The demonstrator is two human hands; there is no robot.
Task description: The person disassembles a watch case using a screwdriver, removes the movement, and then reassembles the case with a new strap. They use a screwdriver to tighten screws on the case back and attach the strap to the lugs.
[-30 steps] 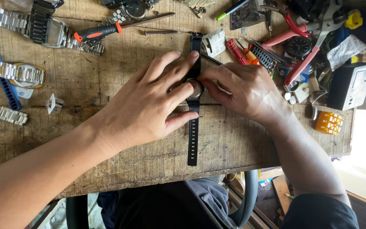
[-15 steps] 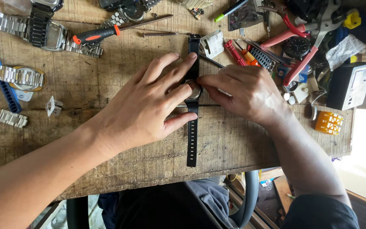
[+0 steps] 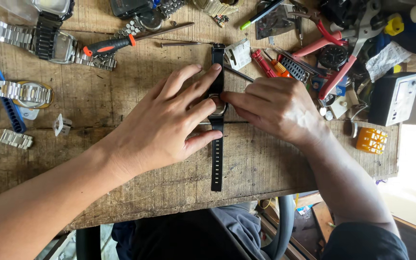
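Watch (image 3: 216, 144) with a black strap is lying flat on a scuffed, cracked wooden bench (image 3: 121, 192), pretty much in the middle. Clutter along the far edge: metal-band watches (image 3: 30, 91) on the left, a red-handled screwdriver (image 3: 116, 45), red pliers (image 3: 331, 62) on the right. Strap runs straight near-to-far, buckle end at the far side. Left hand (image 3: 169, 125) is spread flat over the case, fingers pressing it down. Right hand (image 3: 278, 108) is curled up, fingertips pinched at the case; can't tell whether it holds a tool.

A watch-repair workshop: a scarred wooden bench (image 3: 97, 159) strewn with steel wristwatches (image 3: 30, 92), a screwdriver (image 3: 116, 45) and pliers (image 3: 335, 58).
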